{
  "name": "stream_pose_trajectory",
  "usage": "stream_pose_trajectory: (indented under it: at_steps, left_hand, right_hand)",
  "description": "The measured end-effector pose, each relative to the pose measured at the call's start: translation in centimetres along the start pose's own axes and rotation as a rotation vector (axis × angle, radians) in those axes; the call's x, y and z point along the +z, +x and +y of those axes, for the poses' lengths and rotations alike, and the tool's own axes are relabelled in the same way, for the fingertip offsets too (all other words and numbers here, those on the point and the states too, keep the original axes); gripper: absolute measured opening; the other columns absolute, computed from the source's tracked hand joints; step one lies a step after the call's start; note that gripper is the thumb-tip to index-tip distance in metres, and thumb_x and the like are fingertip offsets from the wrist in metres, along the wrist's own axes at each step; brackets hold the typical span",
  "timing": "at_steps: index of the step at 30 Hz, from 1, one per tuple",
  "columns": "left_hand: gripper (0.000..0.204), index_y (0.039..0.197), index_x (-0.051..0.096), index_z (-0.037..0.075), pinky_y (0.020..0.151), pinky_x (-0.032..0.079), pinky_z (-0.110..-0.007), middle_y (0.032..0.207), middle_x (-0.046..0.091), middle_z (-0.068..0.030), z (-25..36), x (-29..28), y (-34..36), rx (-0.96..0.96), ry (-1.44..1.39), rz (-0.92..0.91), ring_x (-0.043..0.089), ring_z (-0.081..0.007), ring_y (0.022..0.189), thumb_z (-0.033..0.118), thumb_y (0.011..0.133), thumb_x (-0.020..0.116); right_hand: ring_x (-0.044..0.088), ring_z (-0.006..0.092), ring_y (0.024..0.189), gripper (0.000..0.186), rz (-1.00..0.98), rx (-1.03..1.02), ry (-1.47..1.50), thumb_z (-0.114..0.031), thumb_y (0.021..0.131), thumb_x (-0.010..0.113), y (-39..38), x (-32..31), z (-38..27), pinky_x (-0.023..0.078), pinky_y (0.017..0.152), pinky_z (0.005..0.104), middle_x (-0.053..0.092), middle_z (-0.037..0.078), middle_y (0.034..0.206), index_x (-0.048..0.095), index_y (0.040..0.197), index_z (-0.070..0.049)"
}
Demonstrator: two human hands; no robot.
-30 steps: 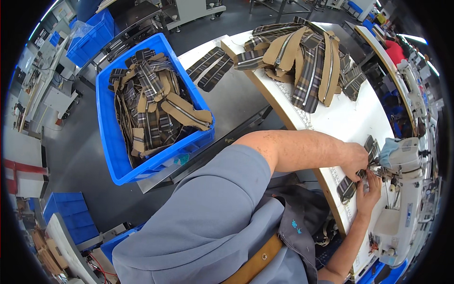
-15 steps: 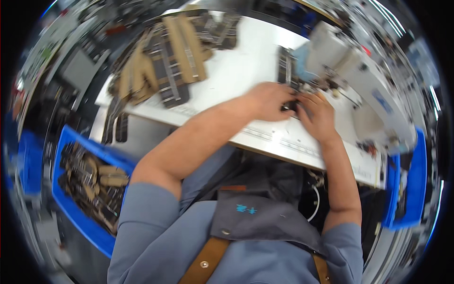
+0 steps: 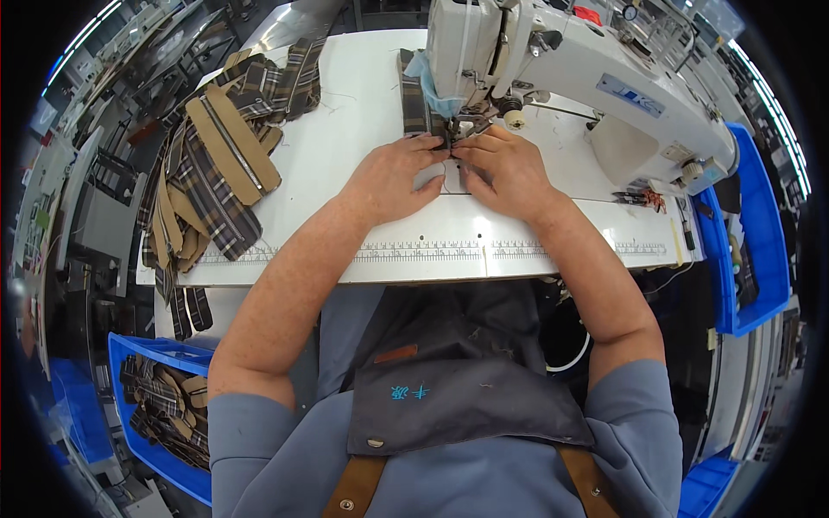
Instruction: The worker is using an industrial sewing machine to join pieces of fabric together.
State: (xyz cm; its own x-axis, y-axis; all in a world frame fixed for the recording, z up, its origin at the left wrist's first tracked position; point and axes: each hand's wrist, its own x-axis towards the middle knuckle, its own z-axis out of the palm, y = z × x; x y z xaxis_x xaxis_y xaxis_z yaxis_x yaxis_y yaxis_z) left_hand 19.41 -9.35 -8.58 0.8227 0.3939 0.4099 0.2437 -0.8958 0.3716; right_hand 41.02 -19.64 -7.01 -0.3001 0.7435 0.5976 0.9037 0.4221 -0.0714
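A narrow strip of brown plaid cloth lies flat on the sewing machine table, running under the head of the white sewing machine. At its near end, just in front of the presser foot, my hands meet. My left hand presses the strip's edge with its fingertips, thumb apart. From the other side my right hand has its fingertips closed in by the foot, on the same end of the cloth. The fingers partly hide that end. Light blue material hangs beside the needle area.
To the left, plaid and tan zipper pieces are heaped on the white table, some hanging over its edge. A blue bin of similar pieces stands below. Another blue bin is at the right. Small scissors-like tools lie near the machine.
The view has swung, so table and machine appear shifted left. My hands, earlier bunched around a dark piece before the machine, now lie more spread with fingertips together by the presser foot.
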Motion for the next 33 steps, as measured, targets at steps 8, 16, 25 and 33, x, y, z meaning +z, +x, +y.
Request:
stream_pose_trajectory:
  at_steps: [8,16,25,33]
  left_hand:
    - [0.044,0.130,0.070,0.003,0.113,0.048,-0.040,0.144,0.062,-0.0161,-0.6,0.3,0.7,0.002,0.026,-0.018,0.059,-0.0324,0.134,0.025,0.092,0.068]
    - [0.052,0.136,0.066,0.003,0.114,0.046,-0.042,0.145,0.061,-0.0174,-1.9,-1.3,2.6,-0.025,0.073,-0.092,0.056,-0.0327,0.137,0.034,0.094,0.068]
    - [0.057,0.136,0.067,0.006,0.117,0.038,-0.044,0.146,0.060,-0.0151,-1.8,-1.7,2.3,-0.033,0.304,-0.032,0.053,-0.0322,0.137,0.050,0.101,0.056]
    - [0.042,0.135,0.065,0.002,0.102,0.053,-0.042,0.142,0.063,-0.0165,-6.0,-6.7,1.7,-0.092,0.276,-0.273,0.067,-0.0350,0.118,0.013,0.095,0.066]
  right_hand:
    - [0.068,0.0263,0.100,0.027,-0.066,0.087,-0.021,-0.023,0.084,0.070,-0.4,0.0,0.3,0.057,0.082,0.0412,0.071,0.007,0.106,0.079,0.102,-0.005]
    - [0.068,0.0295,0.096,0.026,-0.037,0.052,0.004,-0.022,0.085,0.071,0.1,-0.1,-0.1,0.057,0.080,0.0428,0.068,0.009,0.107,0.076,0.105,-0.005]
    - [0.069,0.0302,0.092,0.021,-0.051,0.043,0.050,-0.016,0.085,0.073,0.0,-0.2,0.0,0.057,0.077,0.0424,0.069,0.009,0.105,0.076,0.104,-0.006]
    - [0.069,0.0294,0.094,0.021,-0.064,0.031,0.062,-0.014,0.088,0.073,0.2,-0.1,-0.2,0.057,0.077,0.0417,0.068,0.009,0.108,0.075,0.106,-0.005]
